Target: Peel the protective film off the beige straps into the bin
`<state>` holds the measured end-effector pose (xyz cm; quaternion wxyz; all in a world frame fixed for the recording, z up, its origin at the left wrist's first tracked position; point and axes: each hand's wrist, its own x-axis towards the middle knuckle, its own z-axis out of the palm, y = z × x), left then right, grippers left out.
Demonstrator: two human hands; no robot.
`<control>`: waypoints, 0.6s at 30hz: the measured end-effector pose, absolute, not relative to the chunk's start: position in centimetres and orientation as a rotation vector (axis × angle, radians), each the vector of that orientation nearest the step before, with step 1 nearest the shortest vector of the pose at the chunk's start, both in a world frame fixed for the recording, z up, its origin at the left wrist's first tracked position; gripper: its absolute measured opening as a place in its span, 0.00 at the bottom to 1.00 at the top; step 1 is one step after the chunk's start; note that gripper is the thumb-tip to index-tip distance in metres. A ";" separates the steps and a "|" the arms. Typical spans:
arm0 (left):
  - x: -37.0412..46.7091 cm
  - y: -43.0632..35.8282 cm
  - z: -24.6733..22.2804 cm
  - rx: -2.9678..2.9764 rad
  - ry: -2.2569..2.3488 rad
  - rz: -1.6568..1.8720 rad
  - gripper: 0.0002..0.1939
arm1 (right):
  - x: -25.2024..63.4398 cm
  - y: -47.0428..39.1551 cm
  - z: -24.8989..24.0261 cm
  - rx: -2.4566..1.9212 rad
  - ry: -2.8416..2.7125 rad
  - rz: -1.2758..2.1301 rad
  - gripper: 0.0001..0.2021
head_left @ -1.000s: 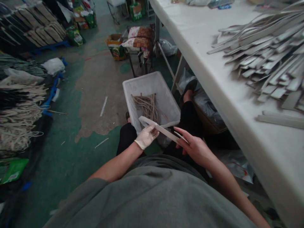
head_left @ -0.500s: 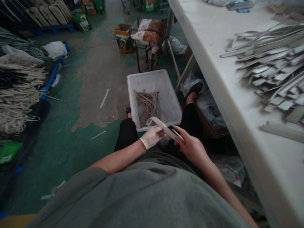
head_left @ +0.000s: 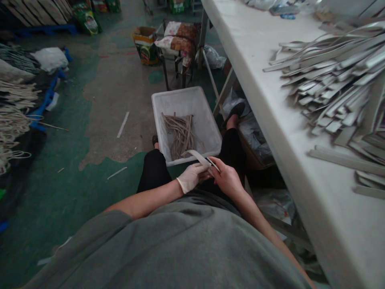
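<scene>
A pale flat strip (head_left: 198, 156) curls up from my left hand (head_left: 192, 176), which wears a thin whitish glove and is closed around it. My bare right hand (head_left: 227, 176) is beside the left, its fingers pinching a thin white piece (head_left: 214, 163). Whether that piece is the strip's other end or a separate tool, I cannot tell. The hands are close together in front of my waist. Just beyond them a white plastic bin (head_left: 186, 94) stands on the floor between my legs, with a bundle of greyish-brown strips (head_left: 182, 132) inside.
A white table (head_left: 255, 72) runs along my right, bearing a large heap of pale flat strips (head_left: 333, 76). Ahead is a stool with a patterned cushion (head_left: 180, 36) beside an open carton (head_left: 146, 44). Bundled cords (head_left: 15, 116) lie at left; scraps (head_left: 122, 124) dot the floor.
My right hand has moved left, closer to my left hand, and less of the strip shows between them. The view has shifted slightly to the right.
</scene>
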<state>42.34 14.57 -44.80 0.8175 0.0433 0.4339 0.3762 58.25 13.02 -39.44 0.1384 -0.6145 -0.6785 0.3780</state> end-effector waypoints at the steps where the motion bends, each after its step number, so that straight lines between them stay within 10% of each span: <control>1: 42.7 14.4 -44.6 0.102 0.924 0.789 0.06 | 58.2 13.4 -39.9 -1.754 -1.949 1.105 0.18; 18: 41.2 14.9 -44.0 0.081 0.897 0.730 0.08 | 58.2 12.6 -40.5 -1.263 -2.163 0.679 0.13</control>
